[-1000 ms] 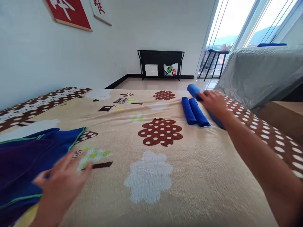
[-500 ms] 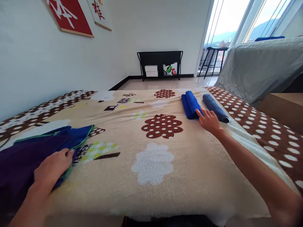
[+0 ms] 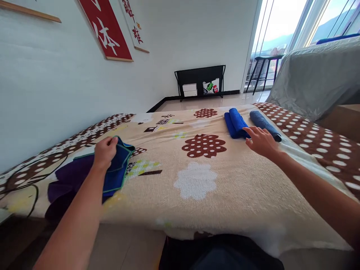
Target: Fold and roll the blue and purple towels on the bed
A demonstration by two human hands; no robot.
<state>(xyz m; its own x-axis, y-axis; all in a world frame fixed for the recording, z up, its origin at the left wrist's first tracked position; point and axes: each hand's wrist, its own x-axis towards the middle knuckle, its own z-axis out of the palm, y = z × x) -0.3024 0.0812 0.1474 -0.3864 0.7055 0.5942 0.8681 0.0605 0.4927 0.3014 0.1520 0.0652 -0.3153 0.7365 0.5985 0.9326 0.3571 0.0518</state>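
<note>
My left hand (image 3: 105, 152) is closed on the corner of a blue towel (image 3: 116, 179) with green stitched edges, lifting that corner off the bed. A dark purple cloth (image 3: 66, 178) lies bunched beside it, partly hidden by my forearm. On the right, my right hand (image 3: 263, 141) is open with its fingers spread, palm down. Its fingertips reach the near edge of a folded, rolled bright blue towel (image 3: 235, 122); whether they touch it I cannot tell. Just past that hand lies a grey-blue roll of cloth (image 3: 263, 122).
A cream blanket (image 3: 165, 195) with flower patterns and brown dotted borders covers the bed. Black cords (image 3: 35, 187) lie at its left side. Beyond are a black rack (image 3: 199, 80), a stool (image 3: 266, 60) and a plastic-draped piece (image 3: 320, 78). A cardboard box (image 3: 344, 122) stands at the right.
My left hand has moved forward and up, raising the blue towel's corner and drawing the cloths along. My right hand has lifted slightly back from the rolled blue towel. The view has turned left.
</note>
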